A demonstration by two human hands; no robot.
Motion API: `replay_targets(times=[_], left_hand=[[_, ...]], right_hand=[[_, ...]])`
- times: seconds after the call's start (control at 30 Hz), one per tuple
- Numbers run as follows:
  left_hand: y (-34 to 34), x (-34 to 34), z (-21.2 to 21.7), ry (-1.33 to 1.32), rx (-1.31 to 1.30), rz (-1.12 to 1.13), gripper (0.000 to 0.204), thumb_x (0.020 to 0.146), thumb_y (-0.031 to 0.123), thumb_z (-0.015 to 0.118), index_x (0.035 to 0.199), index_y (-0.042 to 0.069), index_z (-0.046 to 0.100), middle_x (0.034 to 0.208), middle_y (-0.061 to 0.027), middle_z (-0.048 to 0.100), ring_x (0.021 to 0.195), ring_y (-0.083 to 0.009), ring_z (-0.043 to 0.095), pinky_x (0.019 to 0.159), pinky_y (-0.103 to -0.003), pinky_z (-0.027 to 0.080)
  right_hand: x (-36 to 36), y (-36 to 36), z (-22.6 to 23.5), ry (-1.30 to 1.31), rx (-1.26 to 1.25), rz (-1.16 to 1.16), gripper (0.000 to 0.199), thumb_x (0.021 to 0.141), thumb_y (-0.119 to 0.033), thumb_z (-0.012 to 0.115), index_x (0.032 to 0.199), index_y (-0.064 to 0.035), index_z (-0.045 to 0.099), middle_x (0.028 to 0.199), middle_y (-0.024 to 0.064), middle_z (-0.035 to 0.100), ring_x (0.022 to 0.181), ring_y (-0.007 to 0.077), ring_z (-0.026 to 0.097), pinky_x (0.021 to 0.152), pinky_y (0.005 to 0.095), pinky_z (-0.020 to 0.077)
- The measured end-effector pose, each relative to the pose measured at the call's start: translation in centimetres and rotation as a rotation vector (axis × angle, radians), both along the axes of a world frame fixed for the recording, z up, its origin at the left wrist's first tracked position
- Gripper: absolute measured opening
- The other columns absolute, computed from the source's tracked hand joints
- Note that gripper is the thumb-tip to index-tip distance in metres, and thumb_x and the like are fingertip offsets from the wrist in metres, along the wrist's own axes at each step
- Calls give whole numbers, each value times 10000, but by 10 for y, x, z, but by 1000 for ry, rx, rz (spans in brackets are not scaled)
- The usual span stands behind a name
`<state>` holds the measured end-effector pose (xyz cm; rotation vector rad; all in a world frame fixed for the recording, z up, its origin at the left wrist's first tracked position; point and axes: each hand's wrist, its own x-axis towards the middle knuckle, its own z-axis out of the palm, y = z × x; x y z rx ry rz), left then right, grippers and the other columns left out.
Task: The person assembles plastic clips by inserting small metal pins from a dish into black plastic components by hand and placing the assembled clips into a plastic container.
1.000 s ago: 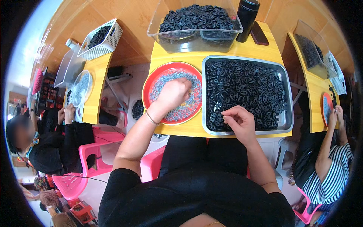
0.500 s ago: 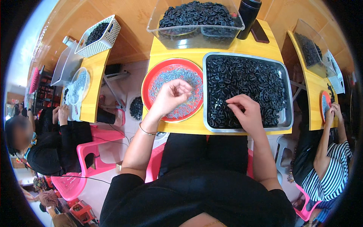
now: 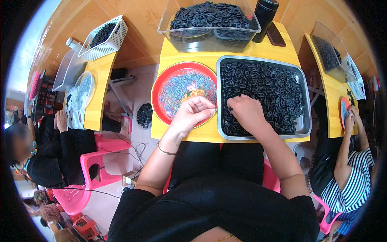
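My left hand [image 3: 194, 113] is over the lower right edge of a round red plate [image 3: 160, 81] strewn with small, thin silvery metal pieces [image 3: 177, 86]. Thumb and fingertips are closed in a pinch; what they hold, if anything, is too small to make out. Back of the hand upward, my right hand [image 3: 249, 116] reaches into the left part of a metal tray [image 3: 308, 101]. It is closed, its fingers bent down at the small black pieces [image 3: 262, 80] with holes that fill the tray. Its fingertips are partly hidden.
A clear bin [image 3: 209, 42] of black pieces stands at the back of the yellow table [image 3: 161, 131], with a black cylinder [image 3: 265, 18] and a phone-like dark slab [image 3: 275, 34] beside it. Other people work at side tables [image 3: 93, 101]. A pink chair [image 3: 86, 165] stands left.
My left hand has come down and right, from above the metal pieces to the plate's edge. My right hand has shifted left within the tray and turned its fingers downward.
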<state>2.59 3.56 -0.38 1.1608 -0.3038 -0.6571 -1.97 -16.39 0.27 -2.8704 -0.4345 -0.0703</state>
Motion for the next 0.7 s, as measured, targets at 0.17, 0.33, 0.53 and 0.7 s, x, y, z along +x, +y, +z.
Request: replay_targets(times=[0.17,0.33,0.53,0.7], left_hand=[[1,-6,0,103,-9,-8,75,796,5,595,871,11,591,809,-24,610,744,-62,559,674,-178,439],[-6,-11,-4,91,-16,-19,101,805,25,593,904,7,595,821,-41,617,757,-75,560,679,-194,440],[-17,-16,-5,165,-89,-49,101,807,14,584,907,6,593,840,-53,617,770,-94,570,707,-214,452],[-27,-21,-12,186,-139,-14,98,785,-36,587,865,17,565,837,-37,601,787,-87,565,724,-208,450]], right_hand=[[3,4,-6,-38,-18,-27,42,716,-70,520,753,-55,533,754,81,579,777,242,579,623,356,486],[-1,-1,-4,-7,22,-43,65,721,-90,541,771,-60,569,766,84,573,760,250,579,637,359,486],[-19,-5,9,-20,715,-165,82,755,-43,583,830,-40,615,804,78,563,739,204,595,636,297,491],[-36,3,0,37,1261,-227,129,768,18,577,878,-6,640,873,89,586,773,144,608,662,230,485]])
